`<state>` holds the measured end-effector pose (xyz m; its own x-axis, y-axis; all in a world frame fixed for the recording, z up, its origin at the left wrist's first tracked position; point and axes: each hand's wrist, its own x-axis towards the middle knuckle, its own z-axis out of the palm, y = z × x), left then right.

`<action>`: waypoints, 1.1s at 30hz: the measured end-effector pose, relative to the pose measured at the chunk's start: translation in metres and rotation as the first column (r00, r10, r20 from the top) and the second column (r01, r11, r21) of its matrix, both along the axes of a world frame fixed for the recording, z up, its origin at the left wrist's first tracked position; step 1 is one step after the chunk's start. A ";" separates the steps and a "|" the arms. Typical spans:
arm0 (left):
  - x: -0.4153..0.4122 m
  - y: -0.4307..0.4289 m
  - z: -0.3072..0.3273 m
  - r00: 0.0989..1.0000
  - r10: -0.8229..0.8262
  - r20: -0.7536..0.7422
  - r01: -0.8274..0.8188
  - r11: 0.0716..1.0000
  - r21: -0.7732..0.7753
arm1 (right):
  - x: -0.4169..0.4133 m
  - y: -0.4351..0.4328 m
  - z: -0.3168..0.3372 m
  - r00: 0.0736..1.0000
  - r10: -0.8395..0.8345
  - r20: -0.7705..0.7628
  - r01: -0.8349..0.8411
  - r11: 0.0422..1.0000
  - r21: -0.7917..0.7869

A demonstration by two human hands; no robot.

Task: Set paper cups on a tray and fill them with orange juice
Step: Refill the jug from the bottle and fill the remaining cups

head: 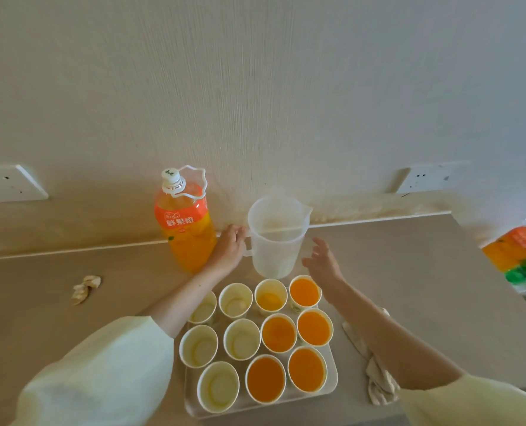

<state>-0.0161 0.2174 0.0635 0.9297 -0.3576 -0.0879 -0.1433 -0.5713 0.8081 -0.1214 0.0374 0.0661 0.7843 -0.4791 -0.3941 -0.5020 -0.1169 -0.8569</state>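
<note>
A pale tray (pixel 332 381) on the counter carries several white paper cups. The cups on its right side hold orange juice (pixel 306 368); one back cup (pixel 270 298) holds only a little, and those on the left (pixel 219 387) look empty. Behind the tray stands an empty translucent plastic jug (pixel 275 241). My left hand (pixel 231 245) grips the jug's handle. My right hand (pixel 323 261) hovers beside the jug's right side with fingers spread, holding nothing. A capped orange juice bottle (pixel 185 222) stands left of the jug.
A crumpled tissue (pixel 85 289) lies at the left of the counter. A cloth (pixel 375 373) lies right of the tray. An orange and green package (pixel 520 256) sits at the far right edge. Wall sockets (pixel 8 182) flank the wall behind.
</note>
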 end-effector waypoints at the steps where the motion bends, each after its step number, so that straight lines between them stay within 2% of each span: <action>1: -0.003 0.002 0.003 1.000 0.017 0.027 -0.017 1.000 -0.003 | -0.003 -0.001 0.005 0.998 -0.055 0.020 0.056 0.996 -0.065; 3: -0.007 0.009 0.007 0.994 0.039 0.100 -0.039 0.999 -0.002 | -0.006 0.001 0.018 0.985 -0.110 0.136 0.134 0.974 -0.182; 5: -0.010 0.019 0.017 0.985 0.046 0.165 -0.049 0.999 0.015 | -0.001 0.006 0.035 0.960 -0.081 0.267 0.152 0.953 -0.260; 8: -0.012 0.034 0.040 0.949 0.013 0.316 -0.030 0.998 0.050 | 0.012 0.023 0.062 0.895 0.022 0.445 0.126 0.946 -0.299; 10: -0.012 0.041 0.060 0.899 0.000 0.439 -0.034 0.997 0.069 | 0.024 0.038 0.076 0.858 0.089 0.506 0.084 0.947 -0.309; 13: -0.009 0.057 0.086 0.766 0.035 0.642 -0.130 0.986 0.102 | 0.050 0.065 0.086 0.856 0.230 0.464 -0.068 0.938 -0.340; 15: -0.001 0.069 0.101 0.645 0.064 0.761 -0.240 0.963 0.122 | 0.069 0.083 0.085 0.856 0.391 0.337 -0.246 0.884 -0.398; 16: 0.005 0.074 0.109 0.618 0.087 0.782 -0.285 0.951 0.120 | 0.077 0.091 0.084 0.844 0.467 0.264 -0.331 0.841 -0.428; 19: 0.027 0.086 0.125 0.675 0.073 0.734 -0.334 0.918 0.215 | 0.105 0.117 0.077 0.790 0.595 0.146 -0.474 0.744 -0.471; 23: 0.051 0.097 0.125 0.822 -0.041 0.568 -0.222 0.896 0.385 | 0.142 0.137 0.054 0.763 0.631 0.139 -0.507 0.717 -0.478; 29: 0.062 0.099 0.133 0.834 -0.133 0.535 -0.145 0.883 0.446 | 0.150 0.149 0.057 0.783 0.585 0.210 -0.489 0.788 -0.374; 33: 0.068 0.102 0.143 0.848 -0.242 0.472 -0.082 0.819 0.567 | 0.151 0.148 0.054 0.786 0.567 0.245 -0.476 0.809 -0.344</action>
